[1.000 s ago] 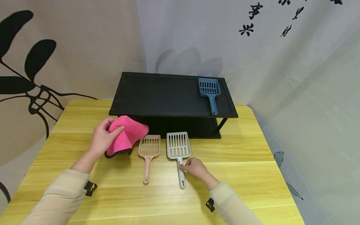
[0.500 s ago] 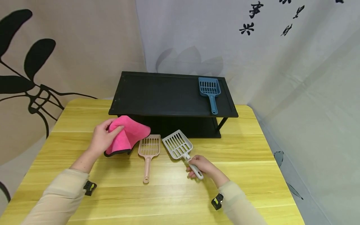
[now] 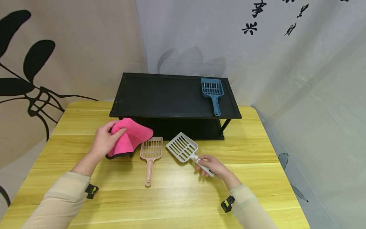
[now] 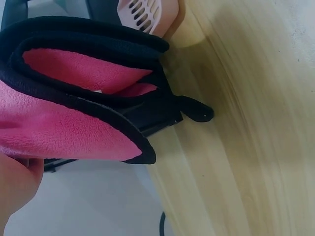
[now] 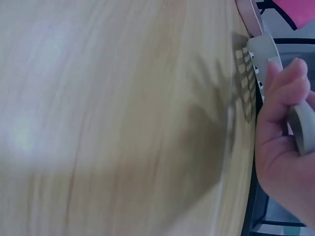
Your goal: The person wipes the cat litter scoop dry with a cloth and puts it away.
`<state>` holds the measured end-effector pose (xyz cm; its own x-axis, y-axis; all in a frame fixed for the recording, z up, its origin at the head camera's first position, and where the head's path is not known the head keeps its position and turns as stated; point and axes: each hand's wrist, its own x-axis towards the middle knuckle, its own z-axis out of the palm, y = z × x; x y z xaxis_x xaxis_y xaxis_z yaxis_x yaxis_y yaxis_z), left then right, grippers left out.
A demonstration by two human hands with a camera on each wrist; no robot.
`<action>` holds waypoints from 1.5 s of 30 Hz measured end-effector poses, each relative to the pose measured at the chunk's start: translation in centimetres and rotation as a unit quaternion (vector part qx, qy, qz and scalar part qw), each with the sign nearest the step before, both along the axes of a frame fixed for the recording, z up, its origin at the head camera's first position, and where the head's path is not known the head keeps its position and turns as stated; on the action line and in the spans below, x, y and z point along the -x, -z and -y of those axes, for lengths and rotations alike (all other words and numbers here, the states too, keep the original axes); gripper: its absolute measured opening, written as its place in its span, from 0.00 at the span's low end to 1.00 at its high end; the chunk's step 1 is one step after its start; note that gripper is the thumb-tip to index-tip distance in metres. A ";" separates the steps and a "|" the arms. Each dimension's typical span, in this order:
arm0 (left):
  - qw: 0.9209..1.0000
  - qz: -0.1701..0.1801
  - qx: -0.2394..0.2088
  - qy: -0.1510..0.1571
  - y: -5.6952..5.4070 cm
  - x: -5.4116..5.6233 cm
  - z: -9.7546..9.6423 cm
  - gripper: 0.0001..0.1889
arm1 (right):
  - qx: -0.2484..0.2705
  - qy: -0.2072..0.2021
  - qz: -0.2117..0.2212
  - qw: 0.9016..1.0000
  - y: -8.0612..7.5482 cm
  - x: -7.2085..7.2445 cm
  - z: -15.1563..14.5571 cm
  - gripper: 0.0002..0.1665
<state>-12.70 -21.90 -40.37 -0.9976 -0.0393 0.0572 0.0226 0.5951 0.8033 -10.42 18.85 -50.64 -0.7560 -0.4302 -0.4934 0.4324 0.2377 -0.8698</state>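
Observation:
In the head view my left hand (image 3: 104,140) grips a folded pink cloth (image 3: 131,135) with black edging. The left wrist view shows the cloth's dark border and a small black loop (image 4: 195,108) at its corner. My right hand (image 3: 211,165) holds a light grey litter scoop (image 3: 183,148) by its handle, the slotted head tilted toward the upper left. In the right wrist view, fingers curl round the grey handle (image 5: 302,127), and the scoop's shadow falls on the tabletop. Between the hands a pale pink litter scoop (image 3: 151,152) lies on the table, its head near the cloth.
A black two-tier rack (image 3: 166,95) stands at the back of the wooden table (image 3: 171,203). On the right of its upper shelf lies a blue litter scoop (image 3: 213,92). A printed curtain (image 3: 183,35) hangs behind.
My right hand has closed round the grey scoop's handle and lifted it, swinging the handle to the right so the scoop slants. The left hand and cloth have hardly moved.

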 end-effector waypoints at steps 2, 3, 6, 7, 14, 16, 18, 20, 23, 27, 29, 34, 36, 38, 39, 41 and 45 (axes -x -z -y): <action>1.000 0.000 -0.002 0.002 0.0 0.0 -0.1 0.24 | -0.006 -0.004 -0.007 1.000 -0.4 0.0 -0.2 0.21; 1.000 0.001 -0.002 0.002 -0.1 0.1 -0.1 0.25 | -0.006 -0.007 -0.011 1.000 -0.6 0.1 -0.3 0.22; 1.000 -0.002 -0.002 0.006 -0.3 0.2 -0.4 0.24 | 0.000 -0.018 -0.020 1.000 -1.4 0.2 -0.7 0.23; 1.000 -0.004 0.000 0.007 -0.4 0.2 -0.6 0.24 | 0.002 -0.022 -0.021 1.000 -1.6 0.2 -0.8 0.24; 0.999 -0.020 0.021 0.034 -1.0 0.1 -2.7 0.21 | -0.003 -0.033 -0.026 0.999 -3.2 0.2 -0.5 0.23; 0.998 -0.029 0.029 0.039 -1.3 0.2 -3.6 0.20 | -0.001 -0.038 -0.031 0.999 -3.7 0.2 0.0 0.23; 0.997 -0.045 0.033 0.044 -1.4 0.3 -4.6 0.18 | 0.003 -0.042 -0.037 0.998 -4.3 0.3 0.6 0.23; 0.996 -0.058 0.038 0.054 -1.5 0.4 -5.9 0.18 | 0.009 -0.047 -0.038 0.998 -4.8 0.3 1.2 0.23; 0.993 -0.066 0.038 0.085 -1.3 0.3 -7.8 0.17 | 0.012 -0.056 -0.038 0.998 -5.5 0.3 2.1 0.22; 0.989 -0.050 0.044 0.132 -0.6 -0.2 -10.1 0.18 | 0.019 -0.066 -0.036 0.997 -6.2 0.2 3.1 0.22; 0.986 -0.042 0.052 0.150 -0.1 -0.5 -10.9 0.18 | 0.025 -0.065 -0.033 0.997 -6.5 0.2 3.4 0.22; 0.975 -0.015 0.063 0.211 1.1 -0.8 -12.6 0.16 | 0.044 -0.055 -0.015 0.997 -6.9 0.3 3.5 0.22; 0.966 -0.006 0.069 0.249 1.3 -0.9 -12.9 0.14 | 0.052 -0.055 -0.008 0.997 -6.8 0.4 3.4 0.23; 0.956 0.010 0.068 0.285 1.3 -1.0 -12.9 0.14 | 0.060 -0.057 -0.003 0.997 -6.8 0.5 3.2 0.23; 0.952 0.023 0.064 0.300 1.2 -1.0 -12.8 0.13 | 0.063 -0.056 0.000 0.996 -6.7 0.5 3.1 0.23; 0.943 0.054 0.046 0.324 1.0 -1.0 -12.5 0.14 | 0.072 -0.050 0.006 0.996 -6.6 0.6 2.8 0.21; 0.931 0.052 0.057 0.356 0.9 -1.0 -11.8 0.16 | 0.099 -0.036 0.018 0.994 -6.5 0.6 2.6 0.17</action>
<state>-11.66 -10.11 -41.28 -0.7683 0.6354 -0.0772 0.3710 0.5404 0.7552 -11.06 16.26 -44.18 -0.7027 -0.5742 -0.4200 0.4520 0.0955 -0.8869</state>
